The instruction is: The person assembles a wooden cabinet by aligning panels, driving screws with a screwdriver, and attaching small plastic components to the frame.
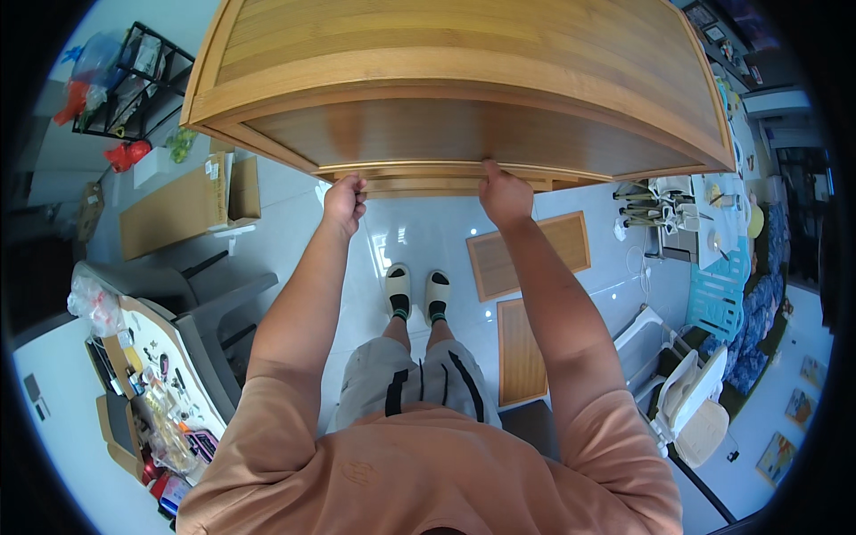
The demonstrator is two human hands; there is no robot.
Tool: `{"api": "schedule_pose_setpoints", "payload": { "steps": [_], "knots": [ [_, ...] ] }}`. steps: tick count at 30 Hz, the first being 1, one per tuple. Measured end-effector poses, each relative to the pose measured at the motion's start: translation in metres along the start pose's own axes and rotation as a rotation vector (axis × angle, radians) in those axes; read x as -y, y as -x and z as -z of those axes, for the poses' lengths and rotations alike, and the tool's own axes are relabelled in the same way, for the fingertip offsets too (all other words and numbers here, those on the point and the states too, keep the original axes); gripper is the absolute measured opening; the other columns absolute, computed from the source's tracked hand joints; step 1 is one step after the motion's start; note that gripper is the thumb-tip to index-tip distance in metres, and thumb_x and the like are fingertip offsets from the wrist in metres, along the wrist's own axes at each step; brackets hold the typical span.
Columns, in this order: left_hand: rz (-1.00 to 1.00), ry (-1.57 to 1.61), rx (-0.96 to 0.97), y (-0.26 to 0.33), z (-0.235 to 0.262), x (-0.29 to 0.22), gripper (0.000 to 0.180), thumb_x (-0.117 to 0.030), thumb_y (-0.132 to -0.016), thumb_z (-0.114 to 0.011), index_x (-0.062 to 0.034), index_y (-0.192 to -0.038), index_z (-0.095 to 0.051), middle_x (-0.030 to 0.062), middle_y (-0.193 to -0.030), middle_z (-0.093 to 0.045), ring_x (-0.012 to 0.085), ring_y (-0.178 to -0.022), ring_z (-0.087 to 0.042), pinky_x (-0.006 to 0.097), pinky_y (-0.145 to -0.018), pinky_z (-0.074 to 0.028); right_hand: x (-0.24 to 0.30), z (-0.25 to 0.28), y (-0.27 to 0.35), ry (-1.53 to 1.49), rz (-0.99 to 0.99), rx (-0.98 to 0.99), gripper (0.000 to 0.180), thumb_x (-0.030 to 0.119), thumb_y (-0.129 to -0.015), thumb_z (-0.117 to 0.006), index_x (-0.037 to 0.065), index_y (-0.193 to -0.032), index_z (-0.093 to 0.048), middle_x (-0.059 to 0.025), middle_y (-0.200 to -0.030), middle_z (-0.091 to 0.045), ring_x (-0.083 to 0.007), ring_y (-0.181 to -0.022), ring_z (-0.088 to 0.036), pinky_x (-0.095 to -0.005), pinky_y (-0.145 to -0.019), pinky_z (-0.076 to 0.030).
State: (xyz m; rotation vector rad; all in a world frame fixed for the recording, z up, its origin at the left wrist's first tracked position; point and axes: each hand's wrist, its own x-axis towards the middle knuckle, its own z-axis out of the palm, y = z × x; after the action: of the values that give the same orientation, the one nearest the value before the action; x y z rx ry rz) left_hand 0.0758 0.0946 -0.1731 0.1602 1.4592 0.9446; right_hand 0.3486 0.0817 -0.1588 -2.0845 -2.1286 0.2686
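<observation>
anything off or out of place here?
Yes: two flat wooden slatted panels lie loose on the white tiled floor, right of the feet, detached from the large bamboo cabinet that the left hand and right hand grip. A flattened cardboard box lies left.

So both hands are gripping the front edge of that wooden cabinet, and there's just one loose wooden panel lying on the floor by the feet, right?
Not quite: the head view shows two loose wooden panels on the floor. Both the left hand and right hand do grip the wooden cabinet at its front edge.
</observation>
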Motion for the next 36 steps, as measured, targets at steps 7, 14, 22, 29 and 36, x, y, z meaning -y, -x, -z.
{"api": "schedule_pose_setpoints", "payload": {
  "steps": [7, 14, 22, 29, 36],
  "knots": [
    [0.091, 0.02, 0.108, -0.002, -0.01, 0.022, 0.01, -0.016, -0.082, -0.053, -0.0089, -0.088, -0.054, -0.0019, -0.071, -0.052, 0.0066, -0.053, -0.037, 0.02, -0.043, -0.028, 0.008, 0.001, 0.018, 0.095, 0.055, 0.015, 0.023, 0.015, -0.077, -0.051, 0.013, -0.1, -0.053, -0.0097, -0.063, -0.062, -0.027, -0.056, -0.061, -0.0404, -0.05, -0.049],
    [0.094, 0.222, 0.243, 0.025, -0.012, 0.052, 0.009, -0.009, -0.078, -0.056, -0.0087, -0.085, -0.051, 0.0017, -0.078, -0.053, 0.0071, -0.052, -0.035, 0.021, -0.042, -0.028, -0.003, 0.004, 0.05, -0.034, 0.056, -0.06, 0.025, 0.016, -0.077, -0.054, 0.014, -0.102, -0.054, -0.0084, -0.063, -0.062, -0.0261, -0.054, -0.06, -0.0383, -0.05, -0.048],
    [0.134, 0.114, 0.366, 0.065, 0.022, 0.071, 0.008, -0.006, -0.079, -0.059, -0.0094, -0.081, -0.052, -0.0023, -0.07, -0.046, 0.0067, -0.051, -0.035, 0.021, -0.043, -0.028, -0.02, 0.035, 0.137, -0.148, 0.023, -0.077, 0.043, 0.028, -0.074, -0.066, 0.015, -0.112, -0.049, -0.0065, -0.07, -0.061, -0.0257, -0.063, -0.06, -0.0365, -0.054, -0.048],
    [0.129, 0.124, 0.425, 0.131, 0.037, 0.088, 0.008, -0.003, -0.08, -0.056, -0.0095, -0.078, -0.051, -0.0028, -0.066, -0.044, 0.0072, -0.052, -0.036, 0.021, -0.046, -0.029, -0.013, 0.068, 0.153, 0.03, 0.321, -0.197, 0.04, 0.027, -0.07, -0.067, 0.013, -0.104, -0.051, -0.0053, -0.073, -0.059, -0.0232, -0.067, -0.058, -0.0348, -0.06, -0.046],
    [-0.028, 0.239, 0.514, 0.189, 0.045, 0.087, 0.007, -0.01, -0.08, -0.055, -0.0072, -0.079, -0.048, -0.0008, -0.07, -0.043, 0.0093, -0.053, -0.036, 0.022, -0.048, -0.031, -0.005, 0.109, 0.158, 0.123, 0.645, -0.185, 0.025, 0.022, -0.069, -0.065, 0.011, -0.081, -0.046, -0.0038, -0.064, -0.054, -0.0209, -0.059, -0.054, -0.0336, -0.057, -0.039]
  ]
}}
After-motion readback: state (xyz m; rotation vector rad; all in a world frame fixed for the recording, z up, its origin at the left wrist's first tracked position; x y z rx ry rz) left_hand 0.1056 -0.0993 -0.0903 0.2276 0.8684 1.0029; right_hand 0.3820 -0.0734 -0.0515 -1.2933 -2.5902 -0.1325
